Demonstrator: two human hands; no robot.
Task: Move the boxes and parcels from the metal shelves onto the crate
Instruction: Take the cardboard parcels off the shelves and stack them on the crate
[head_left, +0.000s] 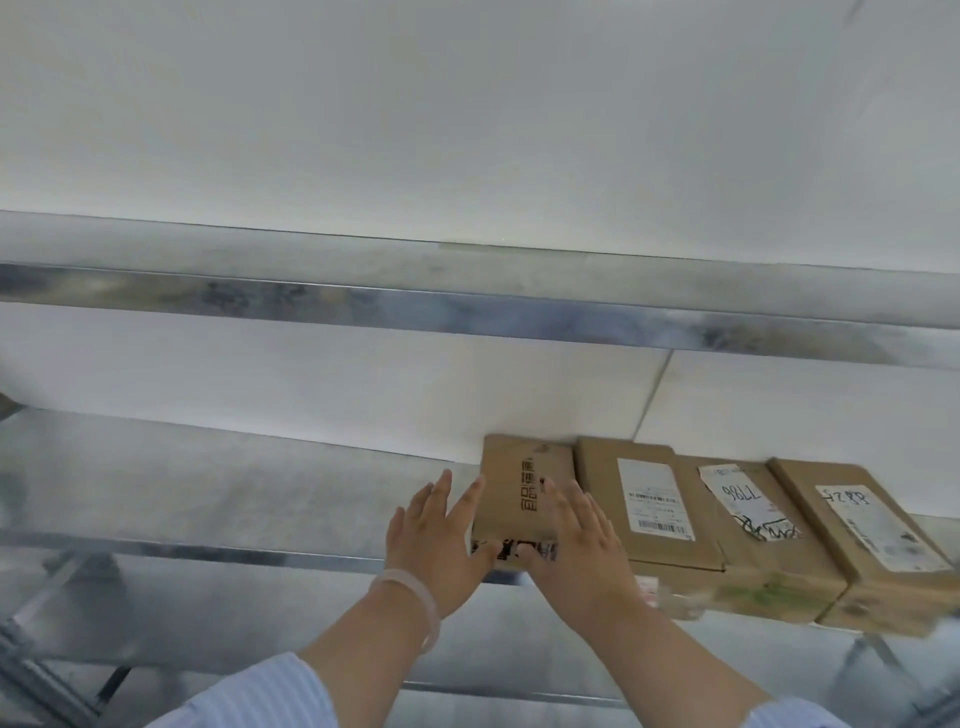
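A small brown cardboard box (524, 483) with black printed characters lies at the left end of a row on the metal shelf (208, 488). My left hand (441, 540) rests flat against its left side, fingers spread, thumb at the front edge. My right hand (576, 540) lies flat on its right part, thumb at the front edge too. Neither hand has closed around it. To its right stand three more brown boxes: one with a white barcode label (644, 499), one with a torn label marked in pen (753, 525), and one at the far right (872, 535).
An upper metal shelf (467, 291) runs across above the row, with a white wall behind. Shelf braces and a lower level (156, 613) show below. The shelf surface left of the boxes is bare metal. The crate is out of view.
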